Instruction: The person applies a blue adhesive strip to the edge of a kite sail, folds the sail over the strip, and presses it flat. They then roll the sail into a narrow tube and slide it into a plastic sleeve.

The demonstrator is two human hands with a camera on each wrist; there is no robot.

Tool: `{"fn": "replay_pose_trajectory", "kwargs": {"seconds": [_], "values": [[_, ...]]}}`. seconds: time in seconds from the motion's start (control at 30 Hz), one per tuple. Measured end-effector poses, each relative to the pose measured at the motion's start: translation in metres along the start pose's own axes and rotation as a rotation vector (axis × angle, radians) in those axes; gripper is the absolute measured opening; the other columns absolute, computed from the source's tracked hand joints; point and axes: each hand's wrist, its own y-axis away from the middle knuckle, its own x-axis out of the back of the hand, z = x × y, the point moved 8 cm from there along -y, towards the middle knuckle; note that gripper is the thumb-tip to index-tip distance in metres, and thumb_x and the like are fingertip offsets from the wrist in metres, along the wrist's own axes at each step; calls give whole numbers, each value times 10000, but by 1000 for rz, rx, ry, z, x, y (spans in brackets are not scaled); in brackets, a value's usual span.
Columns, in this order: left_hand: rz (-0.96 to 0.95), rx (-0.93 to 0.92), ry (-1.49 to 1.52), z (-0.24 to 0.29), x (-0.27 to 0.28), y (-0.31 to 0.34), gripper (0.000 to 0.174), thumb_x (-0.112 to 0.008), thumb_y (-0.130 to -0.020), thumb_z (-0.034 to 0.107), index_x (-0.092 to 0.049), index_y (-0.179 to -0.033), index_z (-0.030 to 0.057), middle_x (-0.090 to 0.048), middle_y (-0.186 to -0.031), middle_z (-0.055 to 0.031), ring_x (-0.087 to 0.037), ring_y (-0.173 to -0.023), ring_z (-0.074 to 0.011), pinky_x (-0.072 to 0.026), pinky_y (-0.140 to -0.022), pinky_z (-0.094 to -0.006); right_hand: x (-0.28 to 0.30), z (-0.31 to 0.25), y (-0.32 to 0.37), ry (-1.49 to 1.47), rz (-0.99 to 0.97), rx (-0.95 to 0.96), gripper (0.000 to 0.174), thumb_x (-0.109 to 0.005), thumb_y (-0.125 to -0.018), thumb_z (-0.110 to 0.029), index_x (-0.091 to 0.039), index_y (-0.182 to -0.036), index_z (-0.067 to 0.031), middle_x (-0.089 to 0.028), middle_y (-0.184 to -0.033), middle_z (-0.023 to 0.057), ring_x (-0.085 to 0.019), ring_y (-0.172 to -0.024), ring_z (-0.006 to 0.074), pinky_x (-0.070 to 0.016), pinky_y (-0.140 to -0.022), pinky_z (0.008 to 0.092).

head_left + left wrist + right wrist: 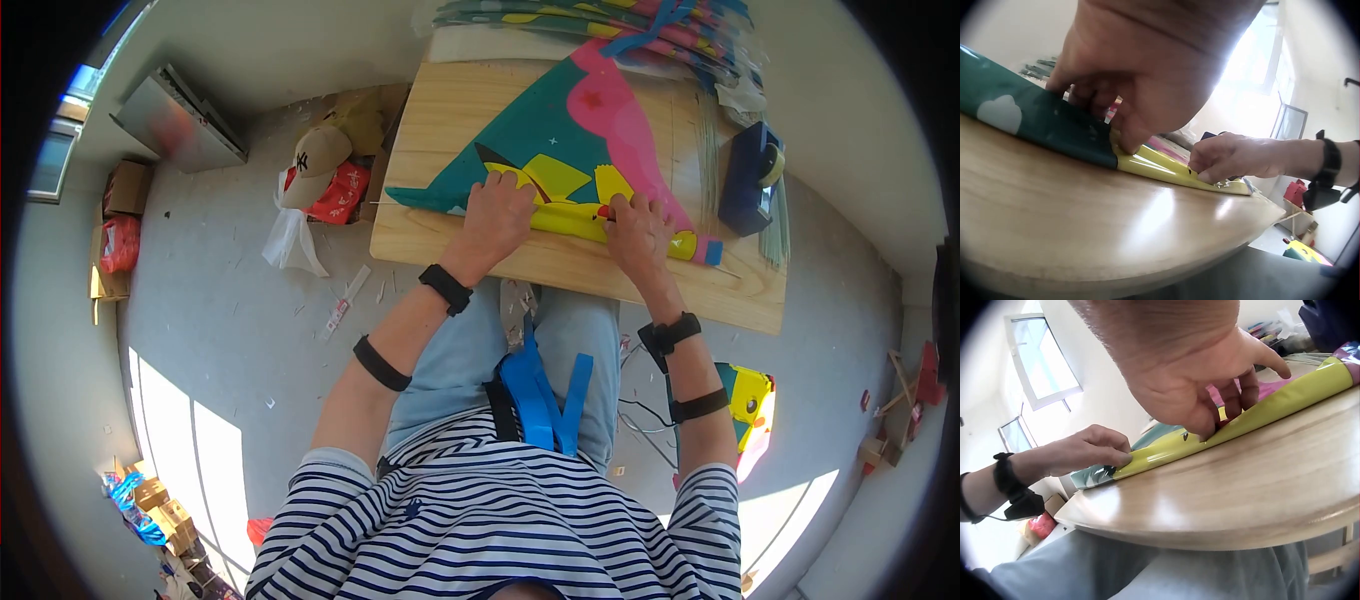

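Note:
A shiny triangular kite (540, 130), printed green, yellow and pink, lies on the wooden table (430, 110). Its near edge is rolled into a tube, and thin rod ends stick out at both sides. My left hand (502, 213) grips this rolled edge left of its middle, thumb at the near side and fingers over the top. Farther right, my right hand (640, 235) pinches the yellow part of the roll (1279, 409) between thumb and fingers. In the right wrist view its index finger is stretched out. The kite's far tip points toward the table's back.
Folded printed kites (600, 20) with blue straps are piled at the back. A dark blue tape dispenser (745, 180) stands at the right beside bundled thin sticks (708, 150). Left of the table are a cap (318, 165) and a white bag (292, 240).

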Motion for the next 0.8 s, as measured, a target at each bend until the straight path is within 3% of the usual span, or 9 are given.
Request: {"fn": "replay_pose_trajectory", "kwargs": {"seconds": [0.1,0.2,0.27,0.33,0.4,0.43,0.63,0.73,0.8], "values": [[61,10,5,0,5,4,149,-696,-892,158,-696,-989,44,-640,-1044,-147,-616,-1046,-325,-496,-865,-525,1,1,-1,-14,-9,-4,203,-761,-871,-205,-701,-1057,-148,-637,-1095,95,-572,-1129,319,-426,-954,580],[135,-148,-70,16,8,11,228,-702,-891,176,-687,-1070,35,-642,-1126,-154,-610,-1127,-333,-476,-997,-502,0,1,-2,-9,25,9,195,-768,-862,-217,-701,-1031,-147,-641,-1081,89,-579,-1117,317,-428,-947,578],[121,-326,-55,43,-4,24,366,-702,-910,219,-667,-1219,25,-621,-1305,-166,-557,-1294,-346,-389,-1139,-509,-1,1,-1,-22,10,0,190,-769,-859,-217,-699,-1021,-147,-642,-1081,84,-582,-1112,317,-429,-943,575],[59,-285,-23,54,-14,31,457,-710,-911,258,-635,-1301,33,-577,-1401,-156,-499,-1371,-343,-346,-1174,-528,-1,3,-2,-28,-5,-18,185,-770,-855,-218,-698,-1010,-146,-643,-1080,79,-585,-1106,318,-429,-938,573],[-2,-257,22,62,-26,34,549,-719,-912,297,-602,-1383,41,-532,-1497,-146,-442,-1448,-341,-302,-1209,-547,-6,6,-2,-102,-87,-32,277,-789,-856,-227,-697,-1100,-131,-638,-1165,117,-565,-1196,360,-413,-1007,685],[-8,-237,31,60,-30,36,611,-726,-906,341,-577,-1421,48,-494,-1539,-138,-406,-1474,-338,-281,-1215,-564,-7,9,-1,-92,-83,-44,277,-789,-856,-227,-697,-1100,-131,-638,-1165,117,-565,-1196,360,-413,-1007,685],[-39,-214,60,54,-34,38,736,-732,-889,440,-529,-1488,65,-413,-1618,-132,-328,-1527,-336,-239,-1234,-577,1,17,17,-157,184,48,246,-764,-863,-215,-688,-1073,-112,-629,-1135,112,-573,-1130,343,-421,-1016,616],[-55,-217,57,52,-38,39,741,-722,-894,451,-523,-1496,68,-400,-1629,-130,-318,-1534,-336,-234,-1239,-573,18,48,38,-177,365,63,230,-744,-872,-184,-685,-1079,-104,-632,-1132,114,-568,-1123,347,-431,-1014,543],[-59,-222,49,52,-39,40,741,-718,-897,454,-521,-1499,70,-398,-1631,-128,-316,-1535,-335,-232,-1242,-571,31,94,50,-149,523,-70,241,-736,-866,-146,-690,-1097,-99,-649,-1127,126,-575,-1098,362,-460,-961,492]]}}
